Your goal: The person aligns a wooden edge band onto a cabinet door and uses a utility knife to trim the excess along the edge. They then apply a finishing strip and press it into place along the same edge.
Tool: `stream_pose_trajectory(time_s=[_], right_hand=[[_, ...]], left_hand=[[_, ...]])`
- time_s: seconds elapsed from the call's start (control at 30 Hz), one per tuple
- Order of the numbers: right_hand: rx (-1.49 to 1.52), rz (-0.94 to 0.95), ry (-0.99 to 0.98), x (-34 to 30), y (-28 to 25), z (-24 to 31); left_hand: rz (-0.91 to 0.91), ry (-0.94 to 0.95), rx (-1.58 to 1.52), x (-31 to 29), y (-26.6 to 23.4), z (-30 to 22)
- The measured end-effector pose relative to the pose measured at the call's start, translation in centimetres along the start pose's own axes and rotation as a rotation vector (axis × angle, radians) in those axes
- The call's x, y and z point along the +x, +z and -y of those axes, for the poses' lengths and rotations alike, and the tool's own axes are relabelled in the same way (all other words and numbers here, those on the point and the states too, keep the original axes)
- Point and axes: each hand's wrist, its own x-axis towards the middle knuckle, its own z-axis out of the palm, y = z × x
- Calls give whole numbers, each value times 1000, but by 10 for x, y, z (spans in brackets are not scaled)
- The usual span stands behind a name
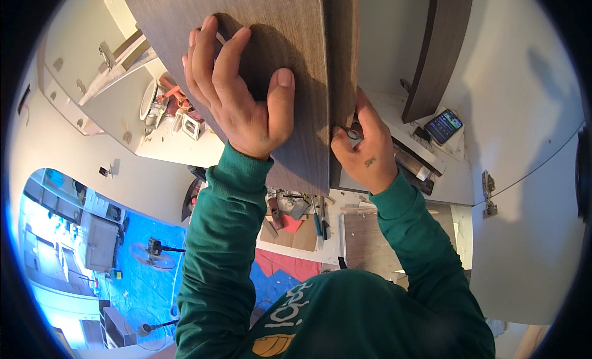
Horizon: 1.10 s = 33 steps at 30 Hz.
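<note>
A dark brown wood-grain panel (308,57) hangs in front of me, with a narrower matching strip (343,44) along its right side. My left hand (240,94) is open against the panel's broad face, its fingers spread and thumb apart. My right hand (368,146) is closed at the strip's lower edge, thumb in front and index finger reaching up its far side. The other right fingers are hidden. Beside that hand, a phone with a lit screen (443,126) lies on the white shelf (459,168).
Another dark board (439,50) stands upright at right. White cabinet doors (530,235) with metal hinges (488,192) flank me. Below lie hand tools (317,217) and red sandpaper-like sheets (290,224). A cluttered shelf (179,150), blue floor covering (145,235) and fans (154,247) are at left.
</note>
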Motion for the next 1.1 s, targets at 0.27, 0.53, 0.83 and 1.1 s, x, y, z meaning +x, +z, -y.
stream_pose_trajectory(time_s=[0.27, 0.53, 0.83, 1.1], right_hand=[[-41, 89, 24, -17, -2, -11], [-54, 63, -50, -23, 7, -21], [4, 178, 28, -41, 5, -38], [37, 166, 79, -54, 15, -49]], left_hand=[[16, 8, -1, -2, -1, 3], [8, 24, -42, 0, -1, 2], [-41, 19, -99, -2, 3, 5], [8, 38, -107, -2, 2, 3]])
